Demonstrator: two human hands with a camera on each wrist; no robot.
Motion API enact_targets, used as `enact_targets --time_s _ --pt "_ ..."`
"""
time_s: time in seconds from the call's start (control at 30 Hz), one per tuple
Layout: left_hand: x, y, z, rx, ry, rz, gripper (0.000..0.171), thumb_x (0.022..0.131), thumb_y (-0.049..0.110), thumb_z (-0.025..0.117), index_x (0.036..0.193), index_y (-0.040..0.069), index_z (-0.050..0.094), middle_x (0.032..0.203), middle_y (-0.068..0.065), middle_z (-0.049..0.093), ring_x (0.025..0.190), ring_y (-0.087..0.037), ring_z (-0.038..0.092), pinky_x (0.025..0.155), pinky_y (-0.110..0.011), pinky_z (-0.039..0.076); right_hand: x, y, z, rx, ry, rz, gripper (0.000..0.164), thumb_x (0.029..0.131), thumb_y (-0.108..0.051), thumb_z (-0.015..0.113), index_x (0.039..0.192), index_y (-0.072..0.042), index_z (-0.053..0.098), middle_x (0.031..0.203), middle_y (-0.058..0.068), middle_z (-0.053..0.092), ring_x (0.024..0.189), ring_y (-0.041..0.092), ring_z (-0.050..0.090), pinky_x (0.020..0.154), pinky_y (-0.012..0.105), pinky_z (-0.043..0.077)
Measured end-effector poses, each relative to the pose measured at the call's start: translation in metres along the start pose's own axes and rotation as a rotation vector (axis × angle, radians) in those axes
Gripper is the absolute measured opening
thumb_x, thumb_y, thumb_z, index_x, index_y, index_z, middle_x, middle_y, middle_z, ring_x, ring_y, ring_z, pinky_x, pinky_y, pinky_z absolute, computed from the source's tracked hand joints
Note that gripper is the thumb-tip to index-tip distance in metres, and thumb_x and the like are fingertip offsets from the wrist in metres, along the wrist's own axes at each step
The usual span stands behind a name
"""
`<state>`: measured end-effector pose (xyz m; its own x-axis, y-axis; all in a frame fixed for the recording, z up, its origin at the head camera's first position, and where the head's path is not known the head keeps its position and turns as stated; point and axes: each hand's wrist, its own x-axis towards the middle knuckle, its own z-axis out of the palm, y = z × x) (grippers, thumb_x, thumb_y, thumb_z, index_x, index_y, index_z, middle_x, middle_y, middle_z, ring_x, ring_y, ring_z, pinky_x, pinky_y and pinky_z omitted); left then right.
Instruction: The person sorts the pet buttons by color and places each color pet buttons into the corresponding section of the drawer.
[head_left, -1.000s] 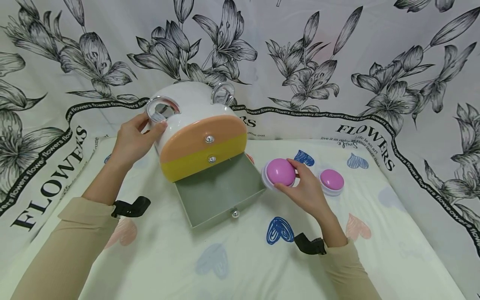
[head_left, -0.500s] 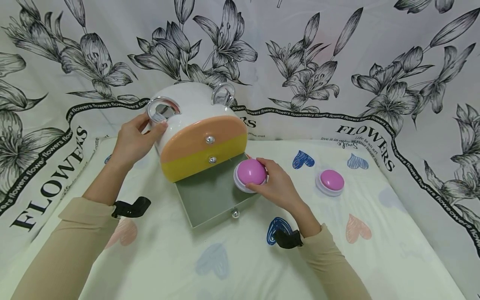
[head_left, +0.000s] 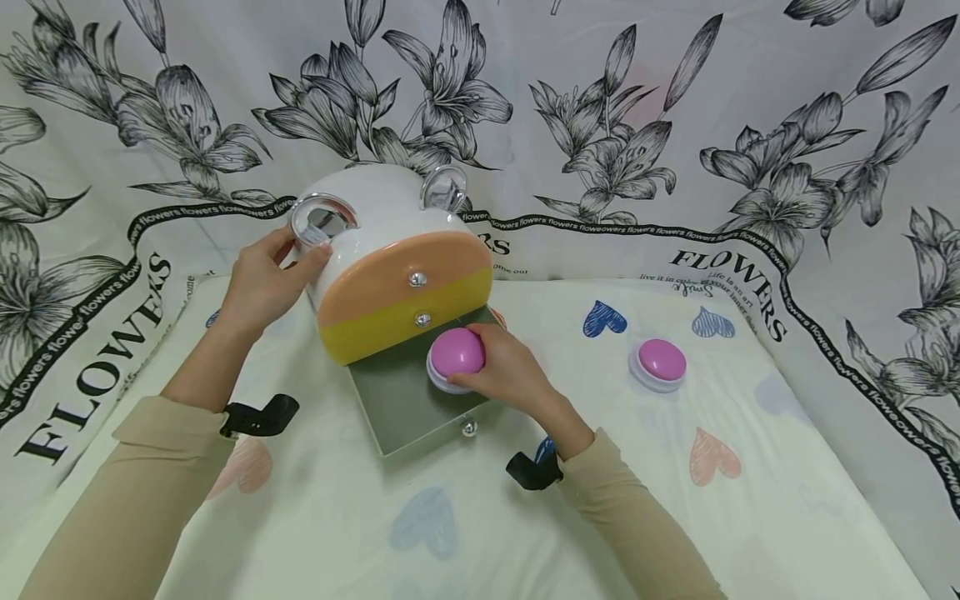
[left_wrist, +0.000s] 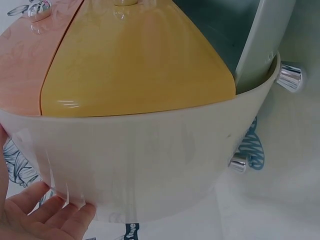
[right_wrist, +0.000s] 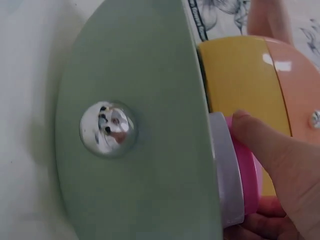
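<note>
My right hand (head_left: pixel 513 367) grips a pink-domed round button with a white base (head_left: pixel 457 352), thumb on the near side of the dome. It is over the pulled-out green drawer (head_left: pixel 397 425), and in the right wrist view its white base (right_wrist: pixel 227 170) is right at the drawer's front edge. My left hand (head_left: pixel 266 279) rests on the side of the white, round-backed drawer box (head_left: pixel 390 187), by its silver ear. In the left wrist view its fingertips (left_wrist: pixel 82 212) touch the white shell. The box's orange drawer (head_left: pixel 405 262) and yellow drawer (head_left: pixel 390 321) are closed.
A second pink-domed button (head_left: pixel 662 360) sits on the heart-patterned cloth (head_left: pixel 525 533) to the right. Silver knobs stick out from the drawers, including the green one's knob (head_left: pixel 469 427). A flower-printed curtain (head_left: pixel 570 50) stands behind the box.
My right hand has carried the pink-domed button leftward, from beside the drawer to over its inside. My left hand and the box have stayed in place.
</note>
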<state>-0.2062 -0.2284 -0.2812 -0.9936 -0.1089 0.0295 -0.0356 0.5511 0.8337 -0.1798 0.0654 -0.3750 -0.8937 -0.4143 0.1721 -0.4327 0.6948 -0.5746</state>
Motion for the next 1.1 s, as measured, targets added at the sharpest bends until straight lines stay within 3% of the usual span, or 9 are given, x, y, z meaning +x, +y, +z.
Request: enact_targets --time_s 0.33,0.63,1.1 --pt "0.0 -0.001 0.0 0.0 0.004 0.01 0.076 0.086 0.056 0.051 0.146 0.018 0.026 0.153 -0.002 0.018 0.141 -0.02 0.015 0.107 -0.044 0.034 0.017 -0.007 0.019 -0.094 -0.066 0.013 0.067 0.071 -0.04 0.076 0.12 -0.002 0.052 0.111 0.007 0.06 0.093 0.018 0.059 0.082 0.03 0.053" --pt "0.0 0.0 0.0 0.0 0.003 0.003 0.076 0.086 0.057 0.05 0.147 0.018 0.026 0.153 -0.002 0.018 0.141 -0.02 0.015 0.106 -0.045 0.034 0.03 -0.008 0.029 -0.118 -0.132 0.056 0.064 0.072 -0.043 0.074 0.117 -0.004 0.053 0.109 0.006 0.059 0.092 0.018 0.058 0.081 0.031 0.052" --pt "0.0 0.001 0.0 0.002 0.001 -0.011 0.077 0.085 0.057 0.05 0.147 0.019 0.025 0.154 -0.002 0.018 0.141 -0.02 0.016 0.106 -0.045 0.034 0.039 -0.009 0.042 -0.118 -0.151 0.103 0.063 0.072 -0.042 0.075 0.117 -0.004 0.052 0.112 0.008 0.057 0.095 0.021 0.058 0.082 0.034 0.052"
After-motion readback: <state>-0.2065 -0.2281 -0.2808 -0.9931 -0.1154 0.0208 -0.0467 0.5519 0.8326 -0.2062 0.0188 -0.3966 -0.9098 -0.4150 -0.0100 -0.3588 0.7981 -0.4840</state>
